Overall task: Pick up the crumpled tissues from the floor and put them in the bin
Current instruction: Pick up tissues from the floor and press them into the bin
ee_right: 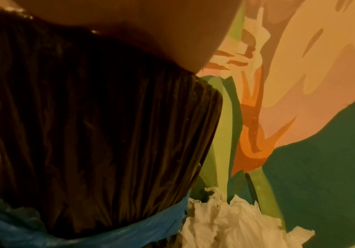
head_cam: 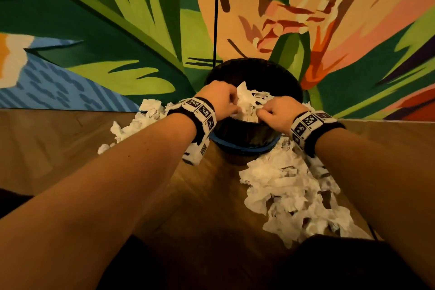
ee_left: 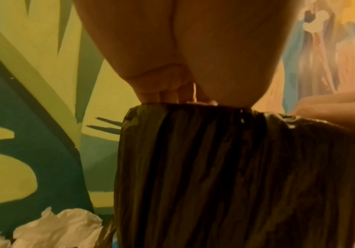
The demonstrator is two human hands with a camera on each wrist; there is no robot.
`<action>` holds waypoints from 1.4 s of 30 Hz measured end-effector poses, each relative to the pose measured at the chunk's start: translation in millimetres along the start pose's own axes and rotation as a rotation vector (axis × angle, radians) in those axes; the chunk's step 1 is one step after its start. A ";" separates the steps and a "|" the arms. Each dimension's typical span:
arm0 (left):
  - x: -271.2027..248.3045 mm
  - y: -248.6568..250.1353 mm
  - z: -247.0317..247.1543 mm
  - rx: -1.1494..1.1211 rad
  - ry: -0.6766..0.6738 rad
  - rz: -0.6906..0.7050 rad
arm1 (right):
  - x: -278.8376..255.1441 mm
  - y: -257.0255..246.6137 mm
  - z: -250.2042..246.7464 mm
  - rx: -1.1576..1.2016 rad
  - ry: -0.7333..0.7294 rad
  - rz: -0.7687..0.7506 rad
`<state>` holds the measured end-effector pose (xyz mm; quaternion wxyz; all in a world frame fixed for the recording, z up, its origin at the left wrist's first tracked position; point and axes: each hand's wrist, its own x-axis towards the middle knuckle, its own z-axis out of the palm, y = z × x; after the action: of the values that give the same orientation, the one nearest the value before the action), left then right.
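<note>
A black-lined bin [head_cam: 247, 132] stands on the wooden floor against the painted wall. Both my hands hover over its mouth. My left hand [head_cam: 226, 101] and right hand [head_cam: 268, 110] each clutch, with curled fingers, a wad of white crumpled tissues [head_cam: 247, 101] that sits in the bin opening. In the left wrist view my left hand [ee_left: 172, 94] shows its curled fingers at the bin rim [ee_left: 193, 107], with the right hand [ee_left: 331, 107] beside it. The right wrist view shows only the heel of the right hand [ee_right: 130, 33] above the bin liner [ee_right: 87, 134]; its fingers are hidden.
More crumpled tissues lie on the floor: a pile left of the bin [head_cam: 141, 120] [ee_left: 55, 229] and a larger spread to its right [head_cam: 289, 195] [ee_right: 236, 223]. A blue band [head_cam: 244, 147] rings the bin. The mural wall [head_cam: 117, 30] rises directly behind.
</note>
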<state>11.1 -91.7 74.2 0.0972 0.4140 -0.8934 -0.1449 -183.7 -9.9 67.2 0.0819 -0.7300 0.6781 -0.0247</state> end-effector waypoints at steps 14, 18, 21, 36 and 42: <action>-1.8 16.4 12.3 0.308 -0.301 -0.009 | -0.7 -7.5 -4.4 -0.379 -0.179 0.097; -4.4 13.4 8.0 0.160 -0.208 0.024 | 0.6 -6.2 -2.4 -0.370 -0.093 0.111; -3.7 7.6 1.2 0.032 -0.165 0.051 | 0.8 -7.0 -6.5 -0.183 0.043 0.116; -47.8 -106.2 -48.7 -0.457 0.380 -0.304 | 50.0 -132.9 -32.3 0.438 0.398 -0.202; -87.2 -153.3 -2.2 -0.222 0.093 -0.502 | 67.9 -192.1 27.7 0.558 0.307 -0.267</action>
<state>176.5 -119.4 19.6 0.1438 0.6155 -0.7360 -0.2426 15.1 -62.1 64.2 0.1714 -0.7496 0.5481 -0.3292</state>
